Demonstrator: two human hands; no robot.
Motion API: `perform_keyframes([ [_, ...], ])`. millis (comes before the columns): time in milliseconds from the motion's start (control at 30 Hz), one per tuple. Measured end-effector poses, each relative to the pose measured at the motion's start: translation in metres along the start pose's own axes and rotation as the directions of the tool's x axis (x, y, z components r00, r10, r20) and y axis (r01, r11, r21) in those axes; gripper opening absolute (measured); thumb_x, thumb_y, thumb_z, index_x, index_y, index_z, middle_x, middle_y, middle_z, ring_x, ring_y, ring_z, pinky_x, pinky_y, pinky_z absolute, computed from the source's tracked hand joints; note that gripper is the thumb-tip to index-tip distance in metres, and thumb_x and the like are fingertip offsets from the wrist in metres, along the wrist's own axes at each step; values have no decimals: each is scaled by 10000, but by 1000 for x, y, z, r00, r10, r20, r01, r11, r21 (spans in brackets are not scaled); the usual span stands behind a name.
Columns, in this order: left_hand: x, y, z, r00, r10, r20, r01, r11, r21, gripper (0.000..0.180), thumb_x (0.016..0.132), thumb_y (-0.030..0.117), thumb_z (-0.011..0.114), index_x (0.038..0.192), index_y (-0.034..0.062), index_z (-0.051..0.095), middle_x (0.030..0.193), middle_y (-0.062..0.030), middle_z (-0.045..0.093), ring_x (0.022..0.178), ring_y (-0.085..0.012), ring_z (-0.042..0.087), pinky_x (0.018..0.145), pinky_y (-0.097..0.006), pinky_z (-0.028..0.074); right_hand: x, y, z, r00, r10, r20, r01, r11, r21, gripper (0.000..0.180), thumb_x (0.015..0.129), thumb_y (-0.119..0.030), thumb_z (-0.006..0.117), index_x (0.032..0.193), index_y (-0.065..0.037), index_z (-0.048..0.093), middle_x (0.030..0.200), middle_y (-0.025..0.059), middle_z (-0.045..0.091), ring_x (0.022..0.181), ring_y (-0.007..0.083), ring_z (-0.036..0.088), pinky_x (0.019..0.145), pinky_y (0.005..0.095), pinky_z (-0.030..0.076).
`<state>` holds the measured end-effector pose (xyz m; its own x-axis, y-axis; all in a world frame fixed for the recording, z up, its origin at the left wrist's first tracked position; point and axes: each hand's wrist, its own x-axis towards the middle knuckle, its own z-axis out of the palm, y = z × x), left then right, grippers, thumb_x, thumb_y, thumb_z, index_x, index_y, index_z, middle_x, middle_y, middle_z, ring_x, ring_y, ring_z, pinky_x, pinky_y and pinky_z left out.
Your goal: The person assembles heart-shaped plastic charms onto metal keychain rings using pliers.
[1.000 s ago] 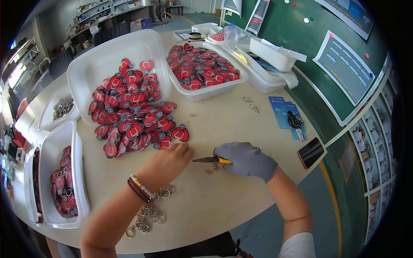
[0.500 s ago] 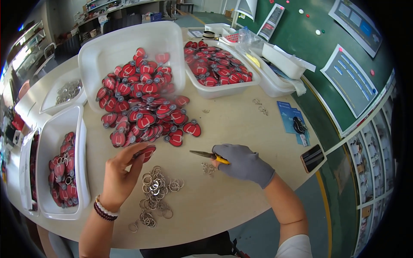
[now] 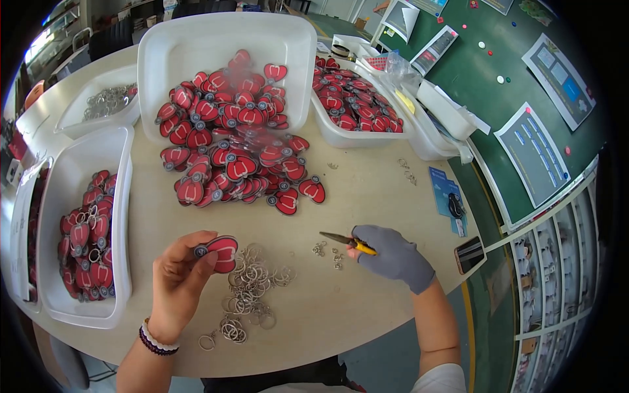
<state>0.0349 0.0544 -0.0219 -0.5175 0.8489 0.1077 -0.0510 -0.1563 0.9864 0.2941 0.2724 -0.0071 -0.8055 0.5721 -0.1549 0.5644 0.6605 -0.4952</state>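
1. The bare left hand [image 3: 180, 278], with a bead bracelet at its wrist, holds one red heart-shaped plastic charm [image 3: 223, 252] pinched between thumb and fingertips. The fingers are curled narrowly around the charm's left half, so its right half shows free.

2. The charm sits just above the round pale wooden table [image 3: 367, 196], at the upper left edge of a loose heap of silver metal split rings [image 3: 252, 288]. A small dark round fitting shows at the charm's left end, against the fingertips.

3. The right hand [image 3: 393, 259], in a grey knit glove, is closed around small pliers with yellow grips [image 3: 344, 240]. Whether the plier tips are parted or together is too small to tell.

4. The pliers' long axis runs nearly level across the table, with the tips pointing to the person's left, toward the charm. The charm lies left of those tips, at about the same height in the view, with bare table between them.

5. A few small silver rings [image 3: 327, 252] lie just below the plier tips, much nearer the gloved hand than the bare one. The larger heap of split rings is nearer the left hand.

6. Beyond both hands lies a spilled pile of the same red charms [image 3: 242, 164], in front of a large white plastic tub [image 3: 196, 46]. A white tray of assembled charms with rings [image 3: 121, 196] stands to the left.
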Motion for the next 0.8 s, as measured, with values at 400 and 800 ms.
perform_keyframes([
  [400,-13,-7,15,976,-198,91,214,947,-240,285,971,2,530,1256,11,522,1073,-87,660,923,-148,668,787,-305,605,-11,-24,9,994,30,-105,-24,998,53,186,901,-195,622,975,-44,543,856,150,620,769,337,626,672,421,487],
  [800,-21,-7,24,941,-259,218,302,933,-196,281,993,-4,470,1265,-4,540,1124,-79,632,957,-136,639,814,-290,592,10,-99,32,941,-310,-138,339,872,353,199,876,-140,699,991,-21,589,796,137,626,673,274,624,623,347,484],
])
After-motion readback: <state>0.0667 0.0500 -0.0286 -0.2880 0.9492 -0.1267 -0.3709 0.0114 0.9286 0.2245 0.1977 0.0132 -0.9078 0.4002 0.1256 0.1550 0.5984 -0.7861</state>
